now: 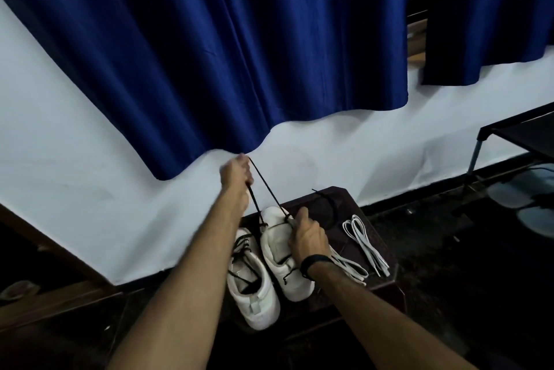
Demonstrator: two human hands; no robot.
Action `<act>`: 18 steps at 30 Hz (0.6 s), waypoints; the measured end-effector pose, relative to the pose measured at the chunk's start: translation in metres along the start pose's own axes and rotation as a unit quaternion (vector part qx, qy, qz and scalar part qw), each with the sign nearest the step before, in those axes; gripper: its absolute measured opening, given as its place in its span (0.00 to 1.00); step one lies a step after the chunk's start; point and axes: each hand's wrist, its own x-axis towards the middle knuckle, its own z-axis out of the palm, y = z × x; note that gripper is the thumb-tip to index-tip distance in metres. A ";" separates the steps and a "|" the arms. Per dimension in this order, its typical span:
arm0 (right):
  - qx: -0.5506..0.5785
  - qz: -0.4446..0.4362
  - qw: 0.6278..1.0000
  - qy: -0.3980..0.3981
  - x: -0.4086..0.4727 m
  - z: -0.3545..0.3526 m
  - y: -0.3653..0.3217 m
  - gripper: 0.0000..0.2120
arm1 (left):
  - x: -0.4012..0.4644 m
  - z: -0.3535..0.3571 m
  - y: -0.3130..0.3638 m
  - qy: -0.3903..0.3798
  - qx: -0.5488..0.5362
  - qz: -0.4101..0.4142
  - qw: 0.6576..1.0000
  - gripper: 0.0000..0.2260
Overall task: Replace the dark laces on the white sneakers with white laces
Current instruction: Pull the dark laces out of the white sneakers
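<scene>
Right-hand sneaker (281, 252): white, on the dark table (380, 252), toe toward the wall. Its dark lace (268, 190) is drawn up taut in two strands from the front eyelets to the left hand (236, 172), raised above the shoe, fingers curled around the lace. Right hand (305, 237) grips the shoe over its upper and holds it down; black band on that wrist.

Other sneaker (250, 282): just left of the first, touching or nearly so, dark lace loosened but threaded through several eyelets.

A loose dark lace or lace end (326, 205) lies curled on the table behind the right hand; cannot tell whether it belongs to the shoe in hand.

White laces (365, 245): one bundle lies on the table right of the shoes, a second (347, 264) partly under the right wrist. Untouched.

Step, by my reading: unlacing the first shoe, early in the job. Next move calls for a steady pull along the eyelet line with the shoe pinned, then the same on the second shoe before any white lace goes in.

Beyond: white wall, blue curtain (239, 40), a dark stand (515, 136) at right.
</scene>
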 end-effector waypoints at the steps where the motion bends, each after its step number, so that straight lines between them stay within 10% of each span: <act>1: 0.004 -0.001 1.000 0.002 0.000 0.000 0.000 0.09 | 0.003 -0.002 0.016 -0.009 -0.006 0.017 1.000 0.12; 11: 0.001 -0.009 1.000 0.010 0.002 0.006 0.000 0.10 | -0.003 -0.032 0.061 0.133 0.155 0.192 0.960 0.10; 15: -0.009 -0.009 1.000 0.007 0.001 0.009 -0.001 0.09 | -0.010 -0.049 0.015 0.132 0.643 0.141 0.741 0.19; 18: -0.014 -0.008 1.000 0.009 0.002 0.009 0.000 0.10 | -0.005 -0.044 -0.031 -0.020 0.637 0.172 0.751 0.21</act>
